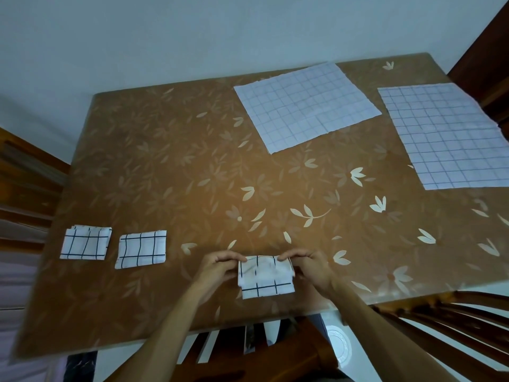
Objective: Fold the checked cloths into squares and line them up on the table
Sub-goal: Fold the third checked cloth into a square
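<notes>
A small white cloth with dark checks (265,277) lies near the table's front edge, its upper half lifted and bent toward me. My left hand (218,267) pinches its upper left corner and my right hand (311,267) pinches its upper right corner. Two folded checked squares lie side by side at the front left, one (86,242) by the table's left edge and one (142,249) just right of it. Two unfolded checked cloths lie flat farther off, one (305,106) at the back middle and one (446,136) at the right edge.
The table (179,175) wears a brown cover with a pale leaf print. Wooden chairs stand at the left (24,172), at the front right (451,326), at the back right (487,59) and below me (275,359).
</notes>
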Demonstrator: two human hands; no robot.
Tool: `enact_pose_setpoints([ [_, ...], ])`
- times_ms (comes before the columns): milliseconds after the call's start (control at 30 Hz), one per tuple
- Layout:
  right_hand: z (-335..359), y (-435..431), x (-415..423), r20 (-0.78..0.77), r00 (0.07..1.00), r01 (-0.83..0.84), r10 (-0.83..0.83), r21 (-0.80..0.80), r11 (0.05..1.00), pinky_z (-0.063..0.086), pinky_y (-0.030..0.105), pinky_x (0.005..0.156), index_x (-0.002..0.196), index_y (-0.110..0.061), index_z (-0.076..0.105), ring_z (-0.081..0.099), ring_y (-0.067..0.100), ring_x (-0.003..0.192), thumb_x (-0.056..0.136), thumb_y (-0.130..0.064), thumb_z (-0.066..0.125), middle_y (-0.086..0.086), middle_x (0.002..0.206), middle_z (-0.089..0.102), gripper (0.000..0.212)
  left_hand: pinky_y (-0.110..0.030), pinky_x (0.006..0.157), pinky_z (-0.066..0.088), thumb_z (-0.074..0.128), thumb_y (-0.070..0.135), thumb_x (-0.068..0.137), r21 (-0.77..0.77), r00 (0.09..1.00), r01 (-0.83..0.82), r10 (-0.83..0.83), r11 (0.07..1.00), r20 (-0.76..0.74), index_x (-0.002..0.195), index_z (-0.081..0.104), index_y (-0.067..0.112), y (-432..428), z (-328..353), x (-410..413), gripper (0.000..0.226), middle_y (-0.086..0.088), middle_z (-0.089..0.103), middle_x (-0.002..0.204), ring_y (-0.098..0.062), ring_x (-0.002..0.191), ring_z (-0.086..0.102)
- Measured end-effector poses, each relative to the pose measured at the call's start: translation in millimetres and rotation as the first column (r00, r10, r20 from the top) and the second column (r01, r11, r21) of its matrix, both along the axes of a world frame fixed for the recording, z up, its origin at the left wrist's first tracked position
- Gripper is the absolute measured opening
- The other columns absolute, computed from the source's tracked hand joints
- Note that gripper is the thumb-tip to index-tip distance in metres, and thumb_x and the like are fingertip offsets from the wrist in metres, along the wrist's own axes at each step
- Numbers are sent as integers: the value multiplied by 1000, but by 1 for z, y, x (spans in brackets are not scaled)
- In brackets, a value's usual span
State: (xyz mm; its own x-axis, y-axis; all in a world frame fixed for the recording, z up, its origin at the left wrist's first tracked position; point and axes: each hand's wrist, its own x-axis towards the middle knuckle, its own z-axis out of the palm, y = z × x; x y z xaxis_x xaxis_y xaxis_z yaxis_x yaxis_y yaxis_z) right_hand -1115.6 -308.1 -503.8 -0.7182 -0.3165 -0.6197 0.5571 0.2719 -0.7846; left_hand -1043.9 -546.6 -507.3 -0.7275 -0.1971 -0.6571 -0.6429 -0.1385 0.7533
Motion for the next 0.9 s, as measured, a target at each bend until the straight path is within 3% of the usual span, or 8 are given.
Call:
enact_pose_setpoints([
  [100,2,-6,0,15,1000,6,-6,41,999,39,16,42,79,-3,73,53,12,45,97,5,41,-3,56,65,37,-36,93,55,56,2,93,-78,997,72,-69,994,37,82,80,16,3,2,0,30,1,75,105,-15,105,66],
  [267,-7,-8,-3,-31,995,-93,97,106,990,48,21,59,110,-19,68,58,12,63,97,-41,55,1,87,70,29,-30,91,56,72,12,87,-69,998,52,-53,996,-15,89,81,20,-1,-3,2,12,3,77,100,-15,103,69],
  [367,-13,-9,-5,-84,983,-148,160,135,980,57,25,83,128,-25,55,68,11,94,89,-28,71,-4,109,70,42,-27,88,55,83,13,77,-218,991,92,-111,972,-79,89,80,25,-4,-7,3,18,7,77,97,-11,100,68],
  [567,-27,-20,-11,-197,958,-143,207,294,945,56,40,92,131,-22,53,68,14,96,86,-20,73,-4,105,72,50,-22,81,56,81,1,76,-326,975,65,-129,943,-179,102,73,27,-3,-19,1,37,9,72,107,-13,99,68],
  [633,-30,-27,-12,-224,953,-129,206,317,940,57,40,90,130,-24,54,67,15,96,87,-18,71,-2,107,70,46,-22,87,54,79,6,79,-551,947,137,-272,823,-170,112,68,29,0,-24,4,42,13,61,119,-5,102,61],
  [733,-33,-34,-7,-321,879,-181,352,459,870,56,39,90,132,-28,51,63,19,102,90,-19,65,0,119,65,44,-27,95,49,77,14,81,-910,797,229,-603,346,-29,121,63,24,3,-31,13,43,7,51,130,-11,119,49],
  [800,-39,-36,1,-494,697,-139,520,619,773,55,38,88,132,-24,51,57,22,111,90,-18,61,2,129,55,43,-33,92,51,76,10,78,-973,681,196,-731,118,48,116,66,18,8,-39,19,41,-3,59,128,-21,119,53],
  [900,-43,-48,17,-594,366,-80,716,746,661,52,37,88,127,-15,59,57,28,116,86,-16,60,6,136,54,41,-38,89,52,58,12,83,-991,625,131,-778,27,62,114,66,14,16,-47,27,32,-10,64,124,-27,114,61],
])
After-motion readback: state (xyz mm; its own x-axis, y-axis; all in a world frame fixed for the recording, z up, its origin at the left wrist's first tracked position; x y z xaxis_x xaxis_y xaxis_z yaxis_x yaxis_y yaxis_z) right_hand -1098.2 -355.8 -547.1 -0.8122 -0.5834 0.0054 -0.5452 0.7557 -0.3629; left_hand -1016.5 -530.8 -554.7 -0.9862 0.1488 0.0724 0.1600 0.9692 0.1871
